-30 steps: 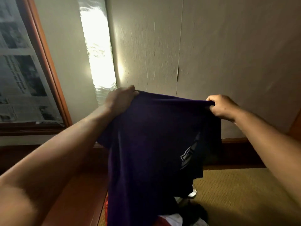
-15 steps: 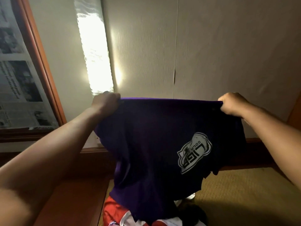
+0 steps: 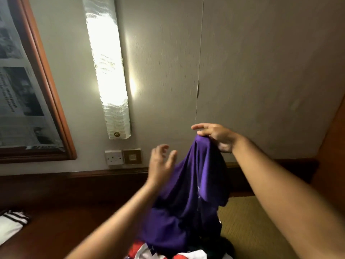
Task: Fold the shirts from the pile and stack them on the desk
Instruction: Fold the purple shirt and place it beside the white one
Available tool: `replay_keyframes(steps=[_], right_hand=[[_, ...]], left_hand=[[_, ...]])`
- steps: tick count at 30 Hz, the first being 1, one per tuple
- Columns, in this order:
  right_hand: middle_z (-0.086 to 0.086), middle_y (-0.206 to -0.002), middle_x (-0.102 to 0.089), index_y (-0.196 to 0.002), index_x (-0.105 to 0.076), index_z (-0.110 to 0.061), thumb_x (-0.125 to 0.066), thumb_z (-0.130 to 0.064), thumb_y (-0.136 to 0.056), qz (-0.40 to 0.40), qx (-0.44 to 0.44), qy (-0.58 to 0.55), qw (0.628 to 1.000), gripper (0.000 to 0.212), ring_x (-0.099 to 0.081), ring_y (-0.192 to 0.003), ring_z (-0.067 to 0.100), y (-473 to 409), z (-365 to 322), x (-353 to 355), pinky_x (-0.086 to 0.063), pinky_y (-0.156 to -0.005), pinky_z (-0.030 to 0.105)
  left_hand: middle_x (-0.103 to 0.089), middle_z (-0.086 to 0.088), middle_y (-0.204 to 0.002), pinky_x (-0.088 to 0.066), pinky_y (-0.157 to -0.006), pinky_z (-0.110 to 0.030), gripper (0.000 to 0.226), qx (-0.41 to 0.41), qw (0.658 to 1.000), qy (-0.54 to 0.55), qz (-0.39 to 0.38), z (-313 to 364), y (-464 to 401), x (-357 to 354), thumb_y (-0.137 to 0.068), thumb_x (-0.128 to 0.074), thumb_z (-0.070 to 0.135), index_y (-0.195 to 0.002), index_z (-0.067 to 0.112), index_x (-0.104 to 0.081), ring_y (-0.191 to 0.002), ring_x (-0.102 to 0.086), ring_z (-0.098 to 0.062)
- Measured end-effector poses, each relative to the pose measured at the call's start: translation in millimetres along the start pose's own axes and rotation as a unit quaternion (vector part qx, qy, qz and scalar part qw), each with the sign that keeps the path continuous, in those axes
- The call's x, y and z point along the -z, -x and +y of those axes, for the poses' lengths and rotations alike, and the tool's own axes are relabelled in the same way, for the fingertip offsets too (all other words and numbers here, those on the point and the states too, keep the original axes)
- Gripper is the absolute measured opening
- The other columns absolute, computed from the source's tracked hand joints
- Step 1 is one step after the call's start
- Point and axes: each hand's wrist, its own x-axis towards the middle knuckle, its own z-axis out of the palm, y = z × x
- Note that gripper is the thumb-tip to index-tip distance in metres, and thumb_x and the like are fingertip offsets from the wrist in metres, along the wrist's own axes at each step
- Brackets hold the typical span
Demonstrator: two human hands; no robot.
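Purple shirt is pinched at its top by the right hand and hung above the pile, while the left hand is spread loosely, holding nothing, just left of it

- Dark reddish wooden desk along the wall, bearing a white garment with dark stripes at far left.
- Woven yellow-green surface at right, with the clothes pile at its left edge.
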Motion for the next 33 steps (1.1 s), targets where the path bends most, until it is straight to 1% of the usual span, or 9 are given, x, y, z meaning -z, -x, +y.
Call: replay_keyframes(steps=[2,5,10,14,19,22,26,31,33], right_hand=[[0.001,-0.060,-0.056,-0.116,-0.057,-0.009,-0.041,0.004,-0.097,0.028,0.027,-0.079,0.996,0.028,-0.051,-0.046,0.006,-8.2,-7.4,-14.8,-0.045,-0.048,0.019],[0.008,-0.067,-0.053,-0.108,-0.059,-0.008,-0.036,0.007,-0.096,0.080,0.063,-0.162,0.982,0.030,-0.051,-0.047,0.011,-13.8,-29.0,-28.5,-0.046,-0.045,0.019],[0.010,-0.072,-0.055,-0.085,-0.060,-0.012,-0.041,0.011,-0.088,0.198,0.119,-0.115,0.966,0.030,-0.051,-0.059,0.017,-9.9,-60.0,-8.3,-0.046,-0.050,0.019],[0.005,-0.074,-0.055,-0.080,-0.061,-0.014,-0.049,0.013,-0.082,0.321,0.129,-0.007,0.938,0.030,-0.049,-0.066,0.014,2.8,-59.7,56.8,-0.040,-0.060,0.024],[0.004,-0.130,-0.045,-0.139,-0.041,-0.019,-0.057,-0.010,-0.094,0.156,0.025,0.144,0.977,0.048,-0.039,-0.124,0.014,18.7,-24.2,83.2,-0.028,-0.109,0.038],[0.009,-0.113,-0.059,-0.118,-0.059,-0.012,-0.059,-0.006,-0.093,0.214,0.096,0.276,0.932,0.026,-0.057,-0.110,0.028,36.8,14.2,40.8,-0.042,-0.089,0.029],[-0.001,-0.090,-0.064,-0.096,-0.061,-0.017,-0.061,-0.023,-0.093,0.209,0.080,0.198,0.954,0.006,-0.060,-0.084,0.015,74.8,88.1,-63.3,-0.047,-0.073,0.025],[0.001,-0.112,-0.052,-0.125,-0.047,-0.016,-0.075,-0.037,-0.079,0.261,0.043,0.152,0.952,0.058,-0.053,-0.105,0.016,50.7,133.9,-123.2,-0.042,-0.088,0.024],[0.010,-0.111,-0.057,-0.118,-0.055,-0.008,-0.075,-0.026,-0.079,0.327,0.057,0.133,0.934,0.047,-0.057,-0.104,0.025,33.3,136.4,-114.5,-0.044,-0.089,0.031]], left_hand=[[-0.054,0.002,-0.117,-0.046,-0.091,-0.024,0.068,0.010,0.991,0.131,-0.039,15.6,58.0,-24.8,-0.074,-0.068,0.055,-0.129,0.021,-0.047,-0.103,-0.055,-0.011],[-0.035,0.021,-0.136,-0.030,-0.104,-0.013,0.104,0.043,0.986,0.124,-0.100,11.4,89.8,-54.2,-0.060,-0.068,0.075,-0.144,0.030,-0.027,-0.127,-0.034,0.009],[-0.067,0.004,-0.080,-0.046,-0.068,-0.033,0.021,0.153,0.978,0.142,-0.025,-5.4,22.9,-50.7,-0.076,-0.056,0.005,-0.087,0.022,-0.062,-0.081,-0.059,-0.016],[-0.066,-0.002,-0.073,-0.043,-0.065,-0.032,0.020,0.114,0.985,0.122,-0.029,11.4,-30.9,-6.1,-0.068,-0.047,0.011,-0.075,0.017,-0.065,-0.071,-0.054,-0.014],[-0.056,0.001,-0.055,-0.035,-0.049,-0.020,0.029,0.176,0.966,0.164,-0.100,72.7,-63.2,18.0,-0.092,-0.051,0.014,-0.065,0.013,-0.061,-0.053,-0.048,-0.012],[-0.061,-0.004,-0.069,-0.047,-0.057,-0.027,0.020,0.200,0.952,0.168,-0.159,95.2,-73.4,18.8,-0.093,-0.049,0.020,-0.084,0.009,-0.064,-0.062,-0.056,-0.017],[-0.061,-0.012,-0.082,-0.050,-0.050,-0.027,0.022,0.216,0.937,0.185,-0.202,123.3,-81.2,18.7,-0.096,-0.049,0.015,-0.104,-0.001,-0.061,-0.068,-0.060,-0.022],[-0.057,-0.016,-0.076,-0.053,-0.045,-0.022,0.020,0.242,0.917,0.265,-0.174,157.5,-83.6,16.3,-0.096,-0.045,-0.003,-0.078,-0.003,-0.055,-0.065,-0.058,-0.023],[-0.056,-0.017,-0.078,-0.053,-0.044,-0.022,0.016,0.244,0.914,0.293,-0.136,161.5,-86.9,18.1,-0.095,-0.045,-0.006,-0.081,-0.005,-0.053,-0.064,-0.058,-0.023]])
